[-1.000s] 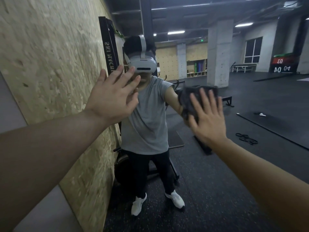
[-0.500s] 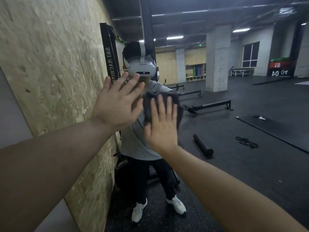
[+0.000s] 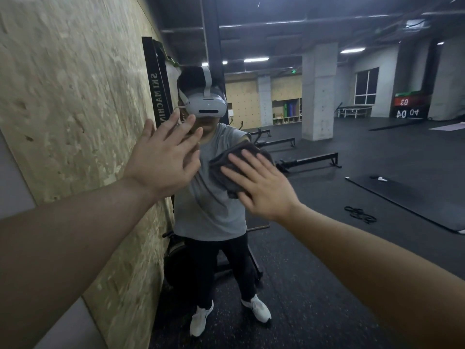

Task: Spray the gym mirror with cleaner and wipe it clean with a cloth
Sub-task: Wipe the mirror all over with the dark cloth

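**Flat palm, soft cloth on the glass**

The right hand [image 3: 264, 187] lies flat with fingers straight, pressing a dark grey cloth [image 3: 234, 170] against the mirror [image 3: 352, 197] at about chest height of the reflected figure. The left hand [image 3: 163, 159] is spread open, apparently braced on the glass just beside it, holding nothing. The cloth looks soft, light and folded thick, so it should bunch or slide out from under the palm unless the pressure stays even; best held under the whole flat hand, fingers spread over its middle. The mirror is rigid, smooth and breakable, so moderate pressure seems wise. No spray bottle is in view.
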`<state>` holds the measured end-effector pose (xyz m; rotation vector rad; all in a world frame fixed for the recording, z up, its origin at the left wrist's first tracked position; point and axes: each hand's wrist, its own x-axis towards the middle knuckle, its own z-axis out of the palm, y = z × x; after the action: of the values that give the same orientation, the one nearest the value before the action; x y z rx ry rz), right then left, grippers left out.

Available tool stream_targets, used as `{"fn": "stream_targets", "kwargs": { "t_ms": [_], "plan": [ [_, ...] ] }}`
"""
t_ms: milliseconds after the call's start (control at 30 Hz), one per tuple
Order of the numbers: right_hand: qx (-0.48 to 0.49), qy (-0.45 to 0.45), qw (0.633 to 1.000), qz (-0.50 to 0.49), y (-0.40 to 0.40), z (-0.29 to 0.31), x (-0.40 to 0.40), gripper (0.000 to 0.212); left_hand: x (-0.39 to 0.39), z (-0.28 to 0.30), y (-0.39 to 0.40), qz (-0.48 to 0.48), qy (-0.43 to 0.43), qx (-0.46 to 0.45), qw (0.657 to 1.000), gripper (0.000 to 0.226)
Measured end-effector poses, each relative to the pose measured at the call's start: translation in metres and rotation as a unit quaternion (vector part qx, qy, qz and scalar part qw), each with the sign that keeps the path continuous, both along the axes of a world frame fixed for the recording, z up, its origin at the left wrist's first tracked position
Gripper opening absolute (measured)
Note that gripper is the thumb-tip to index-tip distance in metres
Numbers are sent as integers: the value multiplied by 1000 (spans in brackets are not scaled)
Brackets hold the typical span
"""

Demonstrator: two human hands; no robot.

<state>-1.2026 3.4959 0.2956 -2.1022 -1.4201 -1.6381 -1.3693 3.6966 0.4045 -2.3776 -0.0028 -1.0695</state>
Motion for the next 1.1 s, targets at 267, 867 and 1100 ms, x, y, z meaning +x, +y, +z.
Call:
{"fn": "stream_targets", "kwargs": {
  "t_ms": [267, 867, 1100],
  "plan": [
    [242, 163, 953, -81, -41, 34, 25, 73, 3, -3, 0, -14, -19, -1, 1000, 60],
    [-39, -10, 998, 44, 78, 21, -39, 70, -37, 41, 6, -115, 11, -93, 989, 49],
    [-36, -61, 997, 44, 41, 49, -11, 65, -12, 76, 18, 53, -48, -83, 994, 65]
  ]
}}
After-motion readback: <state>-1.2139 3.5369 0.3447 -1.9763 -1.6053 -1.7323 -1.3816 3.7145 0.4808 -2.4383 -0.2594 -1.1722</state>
